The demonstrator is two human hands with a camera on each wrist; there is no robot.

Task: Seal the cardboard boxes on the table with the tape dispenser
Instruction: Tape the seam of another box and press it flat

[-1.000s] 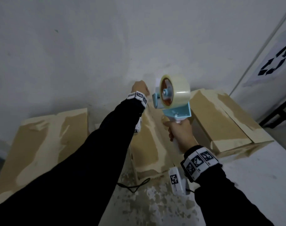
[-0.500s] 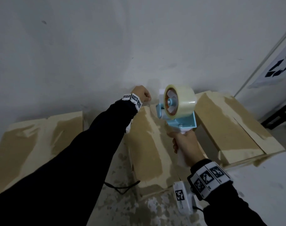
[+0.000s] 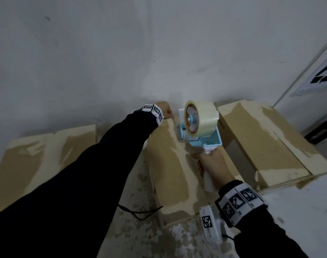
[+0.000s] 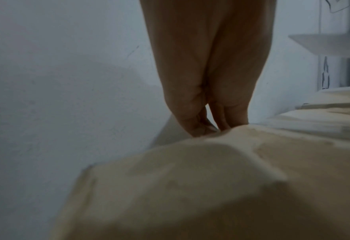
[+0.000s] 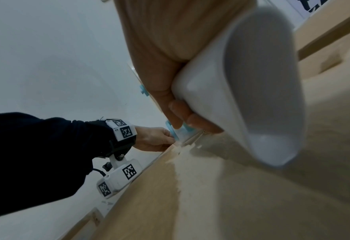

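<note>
Three taped cardboard boxes lie side by side against the wall. My left hand (image 3: 165,111) reaches over the far edge of the middle box (image 3: 170,164). Its thumb and fingers (image 4: 207,126) pinch together there on a shiny tape end (image 5: 190,139), and their tips are hidden behind the edge. My right hand (image 3: 213,164) grips the white handle (image 5: 252,97) of the blue tape dispenser (image 3: 203,138). The dispenser's clear roll (image 3: 199,119) stands upright, and its mouth sits low over the box's far end, just right of the left hand (image 5: 153,139).
A left box (image 3: 38,159) and a right box (image 3: 261,142) flank the middle one, with narrow gaps between them. The white wall (image 3: 159,62) rises directly behind the boxes. A black cable (image 3: 140,214) lies on the stained table (image 3: 298,220) in front.
My right hand has carried the dispenser forward and down toward the middle box's far edge. My left hand has stayed at that edge.
</note>
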